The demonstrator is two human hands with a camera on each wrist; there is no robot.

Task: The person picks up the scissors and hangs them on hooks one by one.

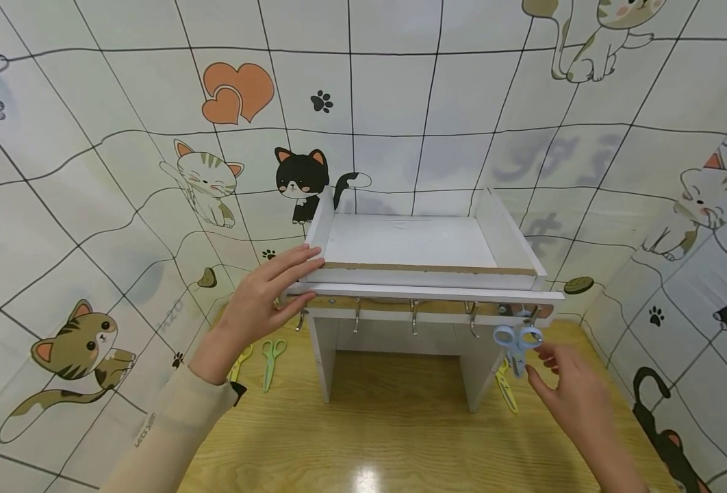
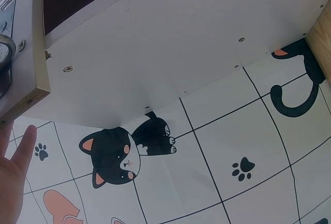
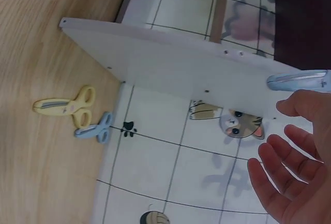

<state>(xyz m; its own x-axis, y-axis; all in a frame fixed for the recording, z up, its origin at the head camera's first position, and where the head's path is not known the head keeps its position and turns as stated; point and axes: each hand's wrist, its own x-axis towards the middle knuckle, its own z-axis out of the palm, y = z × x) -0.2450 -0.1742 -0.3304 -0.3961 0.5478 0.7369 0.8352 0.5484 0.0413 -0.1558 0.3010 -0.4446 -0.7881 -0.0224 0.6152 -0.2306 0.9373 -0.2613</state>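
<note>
A small white shelf unit [image 1: 400,293] with metal hooks along its front stands on the wooden table. My left hand [image 1: 265,294] rests on the left end of its upper edge, fingers straight. In the left wrist view only part of this hand [image 2: 15,172] shows, below the shelf's corner. Blue scissors [image 1: 516,346] hang from the rightmost hook, blades down. Close beside them is my right hand [image 1: 576,394], fingers loosely bent and thumb apart. The right wrist view shows the scissors' blue blade end [image 3: 297,81] just above the thumb, with nothing held between the fingers.
Green scissors [image 1: 271,363] and yellow scissors [image 1: 240,361] lie left of the shelf. On the right lie another yellow pair [image 1: 506,390] and a small blue pair [image 3: 95,129]. Cat-printed sheeting [image 1: 394,89] walls the table [image 1: 363,438] at the back and sides.
</note>
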